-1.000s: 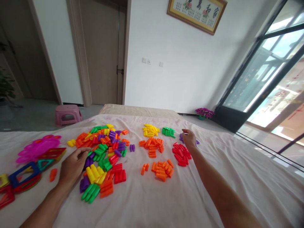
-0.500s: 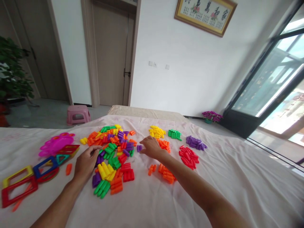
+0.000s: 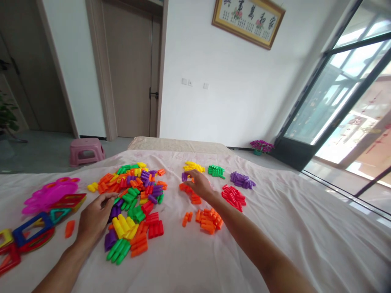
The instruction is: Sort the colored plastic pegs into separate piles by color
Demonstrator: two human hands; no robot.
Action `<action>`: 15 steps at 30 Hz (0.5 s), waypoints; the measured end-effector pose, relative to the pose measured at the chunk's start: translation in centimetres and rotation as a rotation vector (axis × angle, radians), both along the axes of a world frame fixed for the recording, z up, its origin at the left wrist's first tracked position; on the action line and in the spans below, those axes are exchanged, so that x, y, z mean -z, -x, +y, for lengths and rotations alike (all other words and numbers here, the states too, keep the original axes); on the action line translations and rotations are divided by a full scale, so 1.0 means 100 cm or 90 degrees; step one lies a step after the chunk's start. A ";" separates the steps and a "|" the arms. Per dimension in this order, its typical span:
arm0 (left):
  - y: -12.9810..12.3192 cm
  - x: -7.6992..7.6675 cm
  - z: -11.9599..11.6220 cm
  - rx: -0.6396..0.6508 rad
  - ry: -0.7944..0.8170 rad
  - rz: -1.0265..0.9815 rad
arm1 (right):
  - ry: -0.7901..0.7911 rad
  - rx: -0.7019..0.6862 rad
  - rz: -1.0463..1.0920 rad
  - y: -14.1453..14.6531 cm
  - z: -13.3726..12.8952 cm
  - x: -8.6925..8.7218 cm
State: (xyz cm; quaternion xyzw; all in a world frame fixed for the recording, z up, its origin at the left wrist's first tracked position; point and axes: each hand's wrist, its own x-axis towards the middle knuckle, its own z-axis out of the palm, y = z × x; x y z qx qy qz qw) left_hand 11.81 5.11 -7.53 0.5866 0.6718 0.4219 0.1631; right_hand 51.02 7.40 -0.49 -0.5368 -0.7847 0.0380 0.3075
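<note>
Head view: small purple plastic tube piece (image 3: 184,176), long axis roughly away from the person, sits in the narrow fingertip grip of the right hand (image 3: 200,185), near the orange plastic tubes (image 3: 196,198). Right forearm slants in from lower right. Left hand (image 3: 94,213) curls beside the mixed multicoloured plastic heap (image 3: 130,199); cannot tell whether its grip holds anything. Pale fabric cloth (image 3: 171,252) extends beyond both.
</note>
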 end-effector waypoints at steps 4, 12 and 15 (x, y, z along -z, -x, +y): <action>-0.001 -0.003 0.000 -0.002 0.012 0.021 | -0.038 0.219 0.233 -0.086 0.004 0.005; -0.004 -0.010 -0.004 -0.007 0.044 0.038 | -0.065 0.657 0.328 -0.226 -0.044 0.030; -0.002 -0.007 -0.002 -0.013 0.042 0.046 | 0.007 0.789 0.294 -0.248 -0.061 0.037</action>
